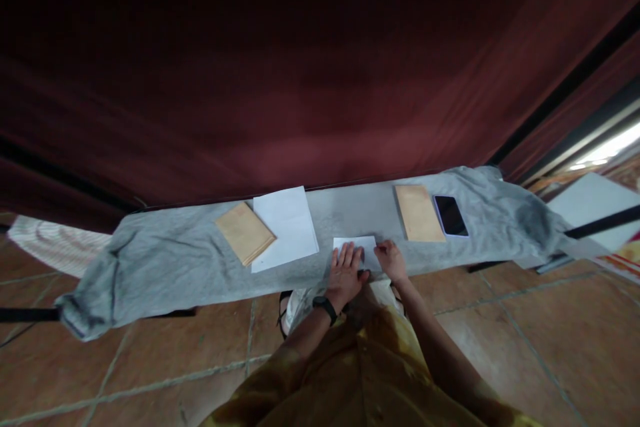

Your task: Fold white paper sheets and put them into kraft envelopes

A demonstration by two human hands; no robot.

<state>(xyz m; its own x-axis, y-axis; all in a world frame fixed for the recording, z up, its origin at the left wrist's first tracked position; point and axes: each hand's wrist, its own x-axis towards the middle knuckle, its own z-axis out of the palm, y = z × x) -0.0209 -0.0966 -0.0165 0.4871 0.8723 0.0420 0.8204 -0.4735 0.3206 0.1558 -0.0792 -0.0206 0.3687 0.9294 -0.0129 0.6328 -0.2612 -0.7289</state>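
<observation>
Watch [325, 309] on its wrist, the left hand [346, 268] lies palm down with its fingers a little spread, pressing on a small white paper [369, 244] and gripping nothing. The right hand [391, 258] is half closed at the paper's right edge, fingers curled in; whether it pinches that edge or only bears down on it, I cannot tell. The paper lies near the front of the tabletop [190, 248], directly before the person, on the grey cloth [95, 293] that covers it.

That piece is much smaller than the white sheets [285, 223] to its left, so I judge it folded down, with the folding done or nearly so; its last crease is hidden by the hands. The sheets themselves lie flat and look unfolded, so that work seems left undone on them.

A stack of brown envelopes [245, 233] overlaps the sheets' left side. Over to the right lies another brown envelope [419, 213], flat; nothing shows whether it holds anything. Just beside it is a dark-screened phone [451, 216]. Behind everything hangs a dark red curtain [320, 113].
</observation>
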